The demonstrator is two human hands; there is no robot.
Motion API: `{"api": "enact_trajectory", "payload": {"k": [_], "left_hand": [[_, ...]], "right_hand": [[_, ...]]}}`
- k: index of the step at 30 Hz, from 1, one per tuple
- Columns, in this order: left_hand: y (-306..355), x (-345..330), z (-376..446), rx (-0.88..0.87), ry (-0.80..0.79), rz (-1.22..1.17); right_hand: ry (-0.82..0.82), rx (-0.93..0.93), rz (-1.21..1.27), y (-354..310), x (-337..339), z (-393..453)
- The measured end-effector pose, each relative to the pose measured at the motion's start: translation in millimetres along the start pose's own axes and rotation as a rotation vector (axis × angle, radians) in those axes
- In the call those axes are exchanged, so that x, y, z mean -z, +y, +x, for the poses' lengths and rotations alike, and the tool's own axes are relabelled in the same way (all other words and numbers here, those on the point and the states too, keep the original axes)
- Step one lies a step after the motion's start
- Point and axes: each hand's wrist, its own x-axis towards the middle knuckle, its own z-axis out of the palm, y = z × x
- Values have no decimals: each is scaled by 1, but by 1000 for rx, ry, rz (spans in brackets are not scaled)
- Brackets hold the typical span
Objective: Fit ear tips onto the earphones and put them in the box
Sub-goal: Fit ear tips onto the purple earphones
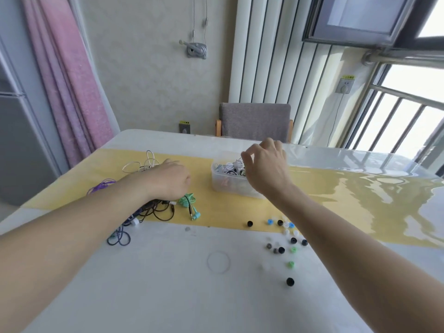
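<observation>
The right hand (pixel 265 169) is being held above the box (pixel 224 182), wrist bent, fingers loosely curled and pointing down over its contents; whether anything is being pinched between thumb and fingertips cannot be told. The left hand (pixel 169 180) is being rested, knuckles up and fingers curled under, on the tangle of earphones (pixel 153 210) to the left of the box; what is being gripped beneath it is hidden. Both forearms are being stretched forward over the table (pixel 168 284). More earphones are lying coiled inside the box; a green pair (pixel 189 204) is lying just beside the left hand; loose ear tips (pixel 281 239) are lying scattered nearer the person than the box, under the right forearm.
</observation>
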Motion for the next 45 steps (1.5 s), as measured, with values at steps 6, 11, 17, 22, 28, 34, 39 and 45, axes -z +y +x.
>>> {"api": "enact_trajectory", "payload": {"k": [6, 11, 17, 22, 28, 34, 39, 45], "left_hand": [[15, -6, 1, 75, -11, 130], [21, -5, 1, 76, 179, -58], [8, 8, -1, 64, 394, -259], [14, -4, 9, 156, 14, 3], [15, -3, 16, 115, 171, -106], [10, 22, 4, 90, 479, -458], [28, 33, -14, -21, 433, -1103], [68, 11, -44, -144, 216, -1765]], "right_hand": [[72, 149, 159, -5, -3, -22], [100, 176, 231, -7, -5, -37], [35, 161, 379, -18, -10, -48], [24, 168, 437, -31, -17, -53], [9, 157, 450, -26, -20, -61], [-12, 98, 510, -21, -14, -66], [-92, -93, 760, -29, 2, -69], [-303, -275, 1414, -22, 30, -97]]}}
